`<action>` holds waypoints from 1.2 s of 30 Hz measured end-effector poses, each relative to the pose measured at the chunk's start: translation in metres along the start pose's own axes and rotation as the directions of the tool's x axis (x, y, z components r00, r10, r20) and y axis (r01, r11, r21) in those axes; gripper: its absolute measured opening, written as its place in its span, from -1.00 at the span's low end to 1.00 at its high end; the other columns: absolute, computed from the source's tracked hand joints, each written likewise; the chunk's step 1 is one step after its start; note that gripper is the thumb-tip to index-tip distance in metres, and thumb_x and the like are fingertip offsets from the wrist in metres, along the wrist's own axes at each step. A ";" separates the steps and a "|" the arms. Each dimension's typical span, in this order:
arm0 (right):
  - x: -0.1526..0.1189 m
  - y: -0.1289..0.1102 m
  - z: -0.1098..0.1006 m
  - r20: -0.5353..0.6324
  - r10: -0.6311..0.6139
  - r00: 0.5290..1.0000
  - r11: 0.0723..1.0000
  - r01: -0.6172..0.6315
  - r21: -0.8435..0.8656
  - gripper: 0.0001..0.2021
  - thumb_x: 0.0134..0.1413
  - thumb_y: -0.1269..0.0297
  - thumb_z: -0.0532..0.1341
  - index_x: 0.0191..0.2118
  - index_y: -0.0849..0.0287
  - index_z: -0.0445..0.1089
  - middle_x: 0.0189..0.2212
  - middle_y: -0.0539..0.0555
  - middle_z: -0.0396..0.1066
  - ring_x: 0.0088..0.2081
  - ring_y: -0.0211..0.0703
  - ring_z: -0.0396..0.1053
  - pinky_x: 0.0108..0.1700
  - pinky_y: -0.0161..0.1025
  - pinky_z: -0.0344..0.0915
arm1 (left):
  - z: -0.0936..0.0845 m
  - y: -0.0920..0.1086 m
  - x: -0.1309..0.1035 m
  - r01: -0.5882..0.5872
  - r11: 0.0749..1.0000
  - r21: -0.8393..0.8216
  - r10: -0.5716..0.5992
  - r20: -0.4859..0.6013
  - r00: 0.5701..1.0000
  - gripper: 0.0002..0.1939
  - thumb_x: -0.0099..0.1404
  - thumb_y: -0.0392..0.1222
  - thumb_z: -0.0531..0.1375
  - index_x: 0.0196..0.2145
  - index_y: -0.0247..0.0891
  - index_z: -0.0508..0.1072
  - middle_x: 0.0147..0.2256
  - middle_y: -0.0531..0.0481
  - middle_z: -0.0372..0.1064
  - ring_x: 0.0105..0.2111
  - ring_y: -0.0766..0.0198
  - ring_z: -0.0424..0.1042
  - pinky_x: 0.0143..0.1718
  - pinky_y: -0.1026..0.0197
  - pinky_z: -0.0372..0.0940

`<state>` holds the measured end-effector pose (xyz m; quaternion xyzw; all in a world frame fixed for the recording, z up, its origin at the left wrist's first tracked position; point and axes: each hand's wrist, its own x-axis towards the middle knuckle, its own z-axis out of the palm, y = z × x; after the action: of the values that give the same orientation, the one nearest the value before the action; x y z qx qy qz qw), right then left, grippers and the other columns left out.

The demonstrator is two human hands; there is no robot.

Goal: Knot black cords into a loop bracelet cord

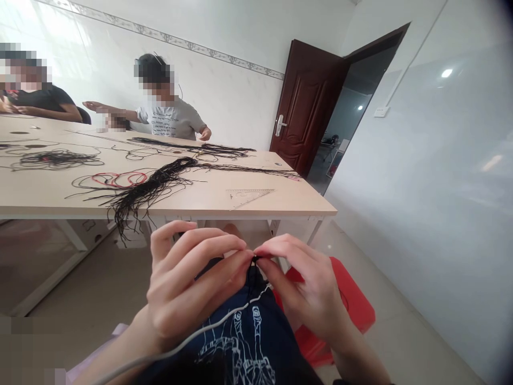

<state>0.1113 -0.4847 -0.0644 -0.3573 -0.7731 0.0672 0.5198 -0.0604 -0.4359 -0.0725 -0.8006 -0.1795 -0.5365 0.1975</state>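
"How's the grip?"
"The left hand and right hand both pinch a black cord between thumb and fingertip."
"Where's that?"
"Just below the frame's centre."
"And on the table?"
"A black bundle, left of centre, drooping over the front edge."

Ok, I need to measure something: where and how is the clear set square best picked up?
Probably by the corner pointing at the table's near edge, coming from that side: the set square lies flat and looks thin, but that corner sits close to the edge, so a pinch grip should come easier there.
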 end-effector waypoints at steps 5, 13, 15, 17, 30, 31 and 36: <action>-0.001 0.002 0.002 0.002 -0.011 1.000 1.000 0.011 -0.012 -0.92 0.15 0.42 0.13 -0.26 0.16 0.34 -0.39 0.02 0.38 -0.37 -0.29 0.34 -0.31 -0.36 0.35 | 0.004 0.004 0.000 0.090 0.986 -0.137 -0.092 -0.009 0.996 -0.76 0.08 -0.37 0.25 -0.30 -0.09 0.39 -0.35 0.05 0.40 -0.39 0.24 0.36 -0.25 0.02 0.20; -0.002 0.002 0.003 -0.015 -0.068 0.998 0.996 0.067 -0.053 -0.91 0.14 0.46 0.13 -0.24 0.19 0.34 -0.39 0.03 0.39 -0.36 -0.30 0.35 -0.29 -0.37 0.35 | 0.010 0.009 0.000 0.204 0.919 -0.337 -0.217 -0.001 0.976 -0.74 0.09 -0.47 0.20 -0.33 -0.12 0.37 -0.37 0.05 0.30 -0.38 0.29 0.31 -0.31 0.08 0.22; -0.003 0.002 0.003 -0.023 -0.070 0.997 0.994 0.067 -0.086 -0.89 0.13 0.46 0.13 -0.22 0.18 0.34 -0.36 0.04 0.41 -0.34 -0.27 0.36 -0.27 -0.34 0.35 | 0.009 0.008 -0.003 0.171 0.950 -0.262 -0.182 -0.016 0.983 -0.74 0.08 -0.44 0.22 -0.31 -0.12 0.38 -0.35 0.04 0.33 -0.38 0.27 0.32 -0.29 0.06 0.21; -0.004 0.003 0.003 -0.052 -0.095 0.994 0.986 0.087 -0.142 -0.86 0.12 0.47 0.14 -0.20 0.19 0.35 -0.33 0.06 0.42 -0.30 -0.25 0.37 -0.24 -0.31 0.36 | 0.008 0.007 -0.007 0.127 0.980 -0.151 -0.133 -0.034 0.991 -0.75 0.09 -0.41 0.24 -0.28 -0.12 0.39 -0.33 0.03 0.37 -0.37 0.26 0.34 -0.24 0.02 0.19; -0.006 -0.003 0.005 -0.049 -0.234 0.971 0.806 0.165 -0.568 -0.92 0.07 0.55 0.17 -0.34 0.40 0.42 -0.42 0.17 0.47 -0.41 -0.17 0.43 -0.38 -0.28 0.36 | 0.014 0.010 0.001 -0.204 0.965 0.166 0.214 -0.043 0.976 -0.91 0.08 -0.45 0.26 -0.40 -0.38 0.44 -0.45 -0.05 0.50 -0.46 0.22 0.45 -0.27 0.05 0.13; -0.007 -0.003 0.006 -0.053 -0.241 0.969 0.797 0.167 -0.581 -0.92 0.07 0.56 0.17 -0.36 0.39 0.41 -0.43 0.17 0.47 -0.42 -0.17 0.43 -0.40 -0.28 0.36 | 0.015 0.009 0.001 -0.216 0.960 0.181 0.227 -0.043 0.973 -0.92 0.09 -0.45 0.26 -0.41 -0.39 0.44 -0.46 -0.05 0.50 -0.46 0.23 0.45 -0.27 0.06 0.12; -0.007 0.004 0.011 -0.096 -0.245 0.965 0.786 0.140 -0.602 -0.92 0.08 0.53 0.16 -0.38 0.33 0.39 -0.46 0.13 0.46 -0.48 -0.21 0.40 -0.46 -0.31 0.29 | 0.021 0.007 -0.001 -0.204 0.954 0.221 0.230 -0.098 0.968 -0.92 0.08 -0.41 0.27 -0.42 -0.34 0.45 -0.44 -0.03 0.50 -0.46 0.26 0.43 -0.26 0.07 0.13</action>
<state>0.1051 -0.4833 -0.0763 -0.4244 -0.7410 -0.2600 0.4507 -0.0411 -0.4310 -0.0816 -0.7559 -0.1333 -0.5378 0.3488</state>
